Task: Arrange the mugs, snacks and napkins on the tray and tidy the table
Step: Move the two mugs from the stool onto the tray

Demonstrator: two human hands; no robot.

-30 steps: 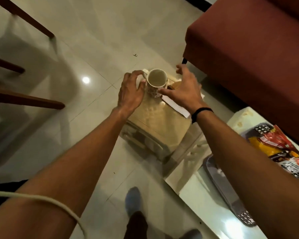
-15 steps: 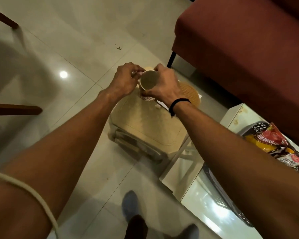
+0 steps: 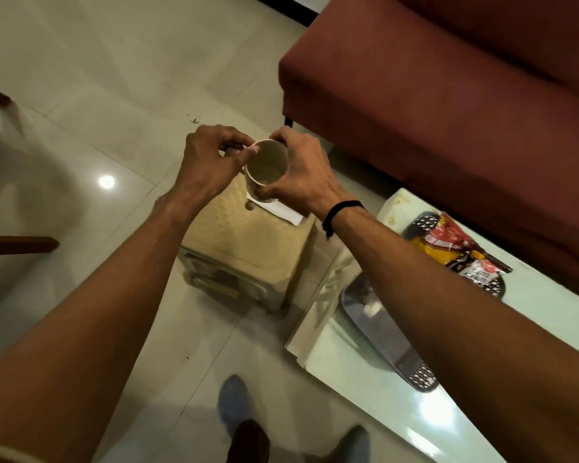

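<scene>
At frame centre, the left hand [image 3: 211, 162] pinched the handle and the right hand [image 3: 301, 177] wrapped the white ceramic mug [image 3: 266, 167], above the beige plastic stool [image 3: 248, 242] bearing a white napkin [image 3: 281, 210].

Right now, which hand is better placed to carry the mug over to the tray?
Right, probably. The right hand already wraps the mug body, and the tray lies on the table on that same side. The left hand only pinches at the rim and would have to cross over.

Empty cream mug [image 3: 268, 164], upright, held
</scene>
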